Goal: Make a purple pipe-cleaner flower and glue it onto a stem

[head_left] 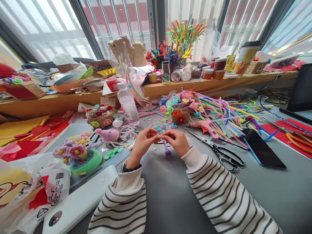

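Observation:
Over the middle of the grey table, my left hand (144, 142) and my right hand (178, 141) meet with thumbs and forefingers pinched together. Between them hangs a purple pipe cleaner flower (167, 153), its fuzzy head pointing down toward me. Both sets of fingertips close on its thin stem, and the exact grip point is partly hidden by the fingers. Just behind the hands lies a small heap of pastel pipe cleaner pieces (163, 126). A woven basket with colourful flowers (180, 114) stands farther back.
Right of my hands are large scissors (214, 148), a pink glue gun (206, 127), a phone (263, 148) and a pile of pipe cleaners (224, 112). On the left are a bottle (128, 105), a pink knitted cone (107, 134), a green flower pot (86, 161) and a white device (81, 201).

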Available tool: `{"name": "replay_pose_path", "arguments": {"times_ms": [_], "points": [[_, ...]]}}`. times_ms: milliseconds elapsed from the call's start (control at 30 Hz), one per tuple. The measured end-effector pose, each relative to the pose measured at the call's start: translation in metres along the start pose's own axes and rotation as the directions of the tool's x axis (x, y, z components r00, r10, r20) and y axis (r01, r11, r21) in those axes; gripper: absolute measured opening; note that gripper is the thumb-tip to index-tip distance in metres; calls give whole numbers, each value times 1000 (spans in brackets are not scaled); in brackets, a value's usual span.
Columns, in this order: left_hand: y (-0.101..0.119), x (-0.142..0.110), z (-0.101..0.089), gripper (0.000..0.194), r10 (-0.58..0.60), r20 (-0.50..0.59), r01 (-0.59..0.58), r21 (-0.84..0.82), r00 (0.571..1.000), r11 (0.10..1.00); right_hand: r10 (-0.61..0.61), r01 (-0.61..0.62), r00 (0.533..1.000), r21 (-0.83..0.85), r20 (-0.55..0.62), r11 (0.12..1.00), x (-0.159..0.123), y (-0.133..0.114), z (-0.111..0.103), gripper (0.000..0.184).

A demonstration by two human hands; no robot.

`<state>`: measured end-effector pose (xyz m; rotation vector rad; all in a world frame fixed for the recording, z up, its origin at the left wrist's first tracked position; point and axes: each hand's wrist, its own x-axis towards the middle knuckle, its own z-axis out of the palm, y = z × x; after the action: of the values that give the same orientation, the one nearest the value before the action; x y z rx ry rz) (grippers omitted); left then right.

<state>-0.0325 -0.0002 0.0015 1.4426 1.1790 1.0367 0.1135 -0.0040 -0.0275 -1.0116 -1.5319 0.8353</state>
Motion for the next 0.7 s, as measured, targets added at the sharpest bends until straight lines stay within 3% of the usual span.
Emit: {"name": "replay_pose_path", "arguments": {"times_ms": [167,333,500,700], "points": [[-1,7,4,22,78,-77,-77,20,994,997,80,-77,993,40,-87,996,7,0,-1,13],[-5,31,13,14,177,-176,-134,231,968,964,112,-108,975,31,-192,994,27,5,-9,13],[-8,54,23,17,352,-104,-293,370,930,882,98,-105,962,-15,-253,994,43,15,-15,9],[-11,52,27,19,350,0,-330,337,937,882,37,-57,973,-81,-226,995,43,18,-14,10]]}}
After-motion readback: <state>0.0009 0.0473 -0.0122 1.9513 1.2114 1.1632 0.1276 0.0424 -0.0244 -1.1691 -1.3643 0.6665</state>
